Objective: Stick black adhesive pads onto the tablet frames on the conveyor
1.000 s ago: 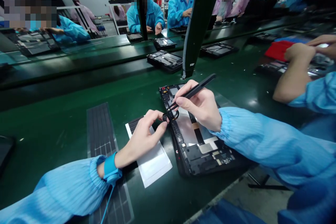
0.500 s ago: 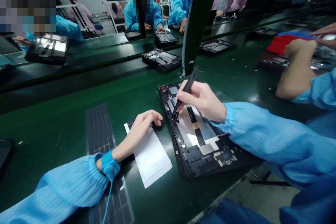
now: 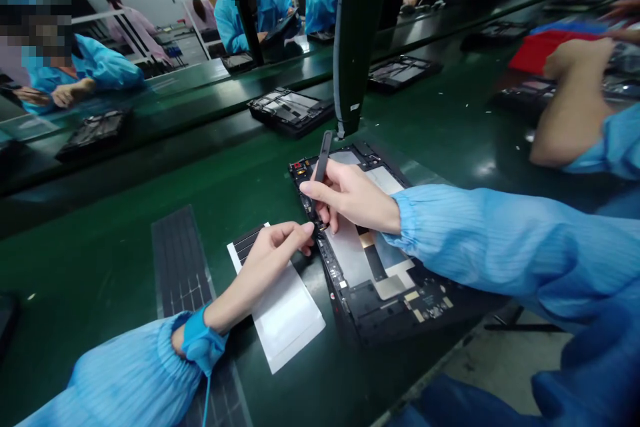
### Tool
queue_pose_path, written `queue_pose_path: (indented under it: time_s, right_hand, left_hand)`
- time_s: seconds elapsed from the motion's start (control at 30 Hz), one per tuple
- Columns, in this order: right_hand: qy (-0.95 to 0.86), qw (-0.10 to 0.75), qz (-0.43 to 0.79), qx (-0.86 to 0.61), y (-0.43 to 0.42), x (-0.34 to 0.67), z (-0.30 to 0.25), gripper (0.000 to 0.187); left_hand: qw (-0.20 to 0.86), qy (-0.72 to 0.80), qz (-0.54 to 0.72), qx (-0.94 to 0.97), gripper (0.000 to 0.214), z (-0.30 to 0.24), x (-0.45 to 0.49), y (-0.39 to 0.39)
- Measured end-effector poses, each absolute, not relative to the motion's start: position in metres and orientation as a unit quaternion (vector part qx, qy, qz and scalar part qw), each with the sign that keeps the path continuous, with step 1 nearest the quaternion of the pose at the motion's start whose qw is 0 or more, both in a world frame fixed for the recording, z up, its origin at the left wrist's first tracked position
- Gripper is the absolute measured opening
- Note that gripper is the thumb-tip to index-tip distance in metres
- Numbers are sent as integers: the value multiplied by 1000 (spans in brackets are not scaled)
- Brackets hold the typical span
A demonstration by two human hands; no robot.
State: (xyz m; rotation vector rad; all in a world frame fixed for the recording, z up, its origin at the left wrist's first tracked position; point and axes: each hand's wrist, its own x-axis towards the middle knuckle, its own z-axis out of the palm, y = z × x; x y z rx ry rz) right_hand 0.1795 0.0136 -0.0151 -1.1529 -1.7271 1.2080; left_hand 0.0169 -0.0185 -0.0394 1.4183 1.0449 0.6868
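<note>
- While your right hand [image 3: 350, 195] grips the black tweezers [image 3: 323, 157] between thumb and fingers, their tips point down at the upper left edge of the opened tablet housing [image 3: 353, 260].
- Your left hand [image 3: 280, 253] reaches in from the lower left, its fingers drawn close together. The fingertips [image 3: 306, 229] sit just beside the tweezer tips, but this view does not show whether they pinch anything small.
- That housing lies flat on the green conveyor belt [image 3: 100, 267], with its silver panels and black circuit board [image 3: 430, 307] facing up.
- Under your left hand, just left of the housing, lies a white sheet [image 3: 287, 317] with a black ribbed strip [image 3: 245, 243] at its far end. A dark ribbed mat [image 3: 177, 260] lies beside it.
- Around your left wrist is a blue wrist strap [image 3: 203, 340], with its cord [image 3: 206, 400] running down.
- A black post [image 3: 354, 40] rises just beyond the housing.
- To your right, a co-worker's arm [image 3: 570, 113] reaches toward a red pad [image 3: 540, 53].
</note>
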Motion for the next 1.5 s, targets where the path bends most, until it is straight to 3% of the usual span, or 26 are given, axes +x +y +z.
queue_pose_path:
  time_s: [0.17, 0.47, 0.7, 1.33, 1.5]
  right_hand:
    - [-671, 379, 445, -457, 13, 178, -18, 19]
    - [-662, 390, 444, -460, 17, 179, -21, 18]
    - [-664, 390, 446, -456, 18, 179, -22, 17]
    - [-674, 366, 436, -471, 18, 177, -19, 16]
    - [-679, 362, 423, -478, 18, 178, -20, 17]
  left_hand:
    - [589, 476, 273, 594, 35, -37, 20, -18]
    - [621, 480, 251, 566, 13, -22, 18, -13]
    - [598, 509, 244, 569, 27, -21, 21, -12]
    - [604, 548, 228, 532, 28, -19, 25, -8]
    - [622, 511, 153, 573, 35, -18, 23, -5]
